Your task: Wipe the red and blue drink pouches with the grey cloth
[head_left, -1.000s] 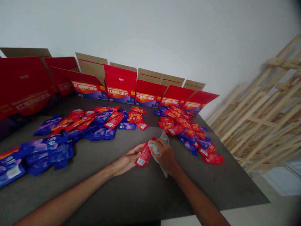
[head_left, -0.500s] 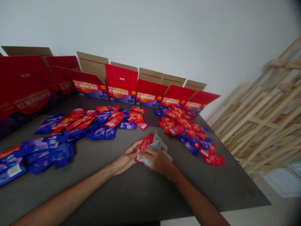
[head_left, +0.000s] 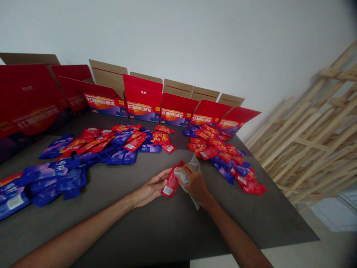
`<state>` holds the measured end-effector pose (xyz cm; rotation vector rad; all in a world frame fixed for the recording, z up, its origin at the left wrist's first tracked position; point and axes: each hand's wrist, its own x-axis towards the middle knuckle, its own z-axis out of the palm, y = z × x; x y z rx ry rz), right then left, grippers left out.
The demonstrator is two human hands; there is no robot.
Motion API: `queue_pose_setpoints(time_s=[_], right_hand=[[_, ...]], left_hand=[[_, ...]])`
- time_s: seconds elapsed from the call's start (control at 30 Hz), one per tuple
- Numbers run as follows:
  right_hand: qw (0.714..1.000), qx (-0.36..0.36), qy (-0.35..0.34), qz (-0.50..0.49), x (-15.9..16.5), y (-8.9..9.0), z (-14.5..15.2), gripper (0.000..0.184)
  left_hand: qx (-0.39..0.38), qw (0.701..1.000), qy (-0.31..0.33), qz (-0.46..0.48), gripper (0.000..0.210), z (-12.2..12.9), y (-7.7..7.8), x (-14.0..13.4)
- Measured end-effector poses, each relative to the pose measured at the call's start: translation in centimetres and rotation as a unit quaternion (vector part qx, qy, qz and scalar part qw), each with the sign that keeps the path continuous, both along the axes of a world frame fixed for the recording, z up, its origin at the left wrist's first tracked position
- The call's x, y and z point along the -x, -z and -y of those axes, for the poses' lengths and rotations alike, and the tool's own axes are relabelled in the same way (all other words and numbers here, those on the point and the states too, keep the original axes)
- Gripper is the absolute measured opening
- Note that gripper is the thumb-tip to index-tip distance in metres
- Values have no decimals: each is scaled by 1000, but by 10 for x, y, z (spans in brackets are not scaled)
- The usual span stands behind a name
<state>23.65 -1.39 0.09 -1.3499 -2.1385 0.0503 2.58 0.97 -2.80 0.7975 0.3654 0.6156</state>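
Near the middle of the dark table, my left hand grips a red pouch by its left side, with the white barcode label facing up. My right hand is closed around a grey cloth and presses it against the upper right part of that pouch. Part of the cloth hangs down below the right hand. To the right lies a pile of red and blue pouches. Another pile of mixed pouches spreads out beyond the left hand.
A row of opened red cartons stands along the wall at the back. More blue pouches lie at the left, before a large red box. Wooden slats lean beyond the right edge of the table.
My right hand and the cloth have slid up along the pouch towards its top end. The lower part of the pouch with its barcode is now uncovered. My left hand keeps its hold.
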Motion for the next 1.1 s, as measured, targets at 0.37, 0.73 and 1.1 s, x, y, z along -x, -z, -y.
queue_pose_setpoints(time_s=[0.37, 0.73, 1.1], right_hand=[[979, 40, -172, 100, 11, 7, 8, 27], [999, -11, 24, -20, -2, -3, 1, 20], [986, 56, -143, 69, 6, 3, 7, 27]], left_hand=[[1, 998, -60, 17, 50, 0, -7, -4], [0, 1000, 13, -22, 47, 1, -1, 2], [10, 999, -53, 8, 45, 0, -4, -3]])
